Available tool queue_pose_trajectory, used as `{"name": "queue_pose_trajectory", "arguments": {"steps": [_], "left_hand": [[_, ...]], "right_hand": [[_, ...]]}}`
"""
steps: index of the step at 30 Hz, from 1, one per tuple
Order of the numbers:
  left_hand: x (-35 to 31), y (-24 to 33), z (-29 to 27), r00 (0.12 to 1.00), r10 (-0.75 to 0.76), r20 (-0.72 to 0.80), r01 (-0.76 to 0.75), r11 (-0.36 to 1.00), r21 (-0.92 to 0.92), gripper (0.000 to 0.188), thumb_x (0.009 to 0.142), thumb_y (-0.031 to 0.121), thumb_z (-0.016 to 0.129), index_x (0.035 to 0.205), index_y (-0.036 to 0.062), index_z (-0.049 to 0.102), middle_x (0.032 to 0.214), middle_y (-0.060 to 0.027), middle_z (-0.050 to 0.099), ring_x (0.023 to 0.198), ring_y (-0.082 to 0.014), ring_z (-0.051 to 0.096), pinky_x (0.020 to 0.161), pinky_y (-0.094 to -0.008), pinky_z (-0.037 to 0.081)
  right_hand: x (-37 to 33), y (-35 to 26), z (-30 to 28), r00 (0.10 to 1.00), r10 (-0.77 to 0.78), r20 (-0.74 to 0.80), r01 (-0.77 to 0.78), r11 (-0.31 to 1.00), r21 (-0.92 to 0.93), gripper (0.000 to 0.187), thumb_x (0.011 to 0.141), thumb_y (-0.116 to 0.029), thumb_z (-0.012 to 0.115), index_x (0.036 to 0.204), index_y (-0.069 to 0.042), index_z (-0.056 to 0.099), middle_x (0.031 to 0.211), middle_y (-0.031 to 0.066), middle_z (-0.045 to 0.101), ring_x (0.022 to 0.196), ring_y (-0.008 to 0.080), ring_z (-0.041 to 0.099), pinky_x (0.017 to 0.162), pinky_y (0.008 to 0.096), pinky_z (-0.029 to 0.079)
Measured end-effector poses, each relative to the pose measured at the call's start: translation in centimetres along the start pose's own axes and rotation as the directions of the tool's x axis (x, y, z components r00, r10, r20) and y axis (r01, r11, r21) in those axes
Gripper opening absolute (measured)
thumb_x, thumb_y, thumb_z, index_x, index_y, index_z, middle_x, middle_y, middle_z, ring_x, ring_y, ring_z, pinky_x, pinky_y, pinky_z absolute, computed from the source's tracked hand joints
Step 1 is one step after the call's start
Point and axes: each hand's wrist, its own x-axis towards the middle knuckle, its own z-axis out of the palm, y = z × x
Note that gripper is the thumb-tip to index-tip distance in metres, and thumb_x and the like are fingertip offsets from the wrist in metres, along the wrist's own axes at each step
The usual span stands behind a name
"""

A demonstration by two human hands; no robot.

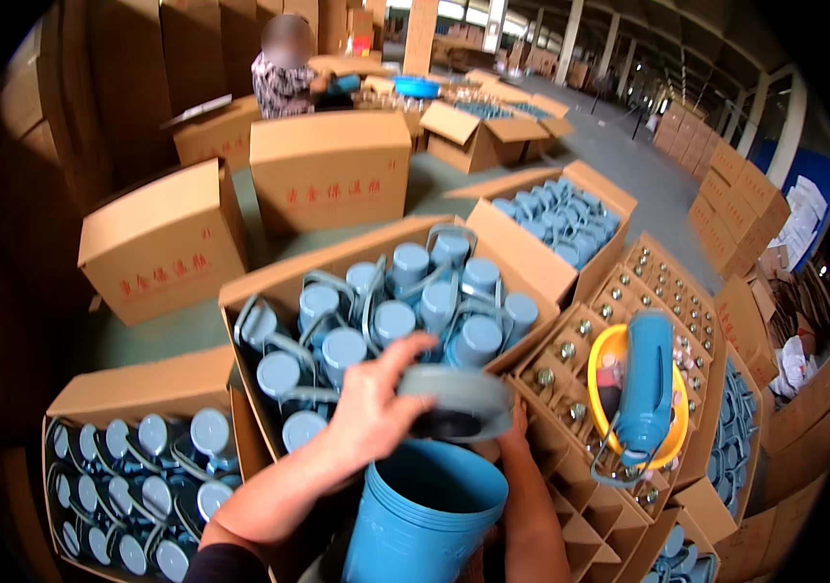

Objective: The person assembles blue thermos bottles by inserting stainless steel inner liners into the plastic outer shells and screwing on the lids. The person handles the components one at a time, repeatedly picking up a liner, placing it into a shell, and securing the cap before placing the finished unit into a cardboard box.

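My left hand [376,403] pinches the near edge of a round grey-blue screw cap [468,394], which looks blurred and tilted. The cap hovers just above an open blue thermos casing [424,520] with a threaded rim, standing upright before me. My right hand [515,428] is at the right of the cap and casing rim; its fingers are mostly hidden behind them, so I cannot tell its grip. Directly beyond lies an open carton [240,335] packed with blue thermos casings with handles [395,321].
A second open carton of casings [143,379] sits at left. To the right, a yellow basin [594,374] holding a blue thermos casing [646,379] rests on a divided carton of glass liners [543,377]. Closed cartons [327,175] stand behind; a person [284,78] works farther back.
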Motion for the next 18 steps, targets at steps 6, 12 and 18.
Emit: {"name": "queue_pose_trajectory", "arguments": {"steps": [6, 12, 18], "left_hand": [[0.1, -11.0, 5.1, 0.793, -0.602, 0.092, 0.429, 0.445, -0.786, 0.052, 0.096, 0.045, 0.045, 0.124, 0.0014, 0.052, 0.112, -0.0124, 0.061, 0.099, -0.0237, 0.060, 0.083, -0.0405, 0.050], [-3.6, -15.6, 11.2, 0.688, -0.517, 0.508, 0.621, 0.059, -0.781, 0.062, 0.092, 0.054, 0.034, 0.132, 0.0077, 0.045, 0.131, -0.0140, 0.051, 0.119, -0.0289, 0.050, 0.090, -0.0454, 0.046], [-1.9, -2.9, 11.3, 0.911, -0.178, 0.372, 0.380, 0.009, -0.925, 0.068, 0.089, 0.058, 0.045, 0.136, 0.0098, 0.041, 0.127, -0.0119, 0.051, 0.114, -0.0270, 0.052, 0.097, -0.0420, 0.043]], "right_hand": [[0.4, 1.1, -0.7, 0.987, -0.159, 0.018, 0.159, 0.985, -0.064, 0.066, 0.069, 0.004, 0.057, 0.131, -0.015, 0.048, 0.112, 0.0193, 0.053, 0.110, 0.0394, 0.047, 0.093, 0.0451, 0.043], [-5.3, -11.4, -16.1, 0.824, -0.552, -0.132, 0.553, 0.832, -0.026, 0.068, 0.066, -0.001, 0.064, 0.130, -0.018, 0.049, 0.099, 0.0111, 0.056, 0.099, 0.0326, 0.053, 0.082, 0.0412, 0.047], [-14.1, -18.9, -25.2, 0.387, -0.920, -0.056, 0.900, 0.391, -0.195, 0.049, 0.076, -0.022, 0.067, 0.123, -0.014, 0.057, 0.090, 0.0053, 0.055, 0.088, 0.0242, 0.055, 0.074, 0.0357, 0.050]]}}
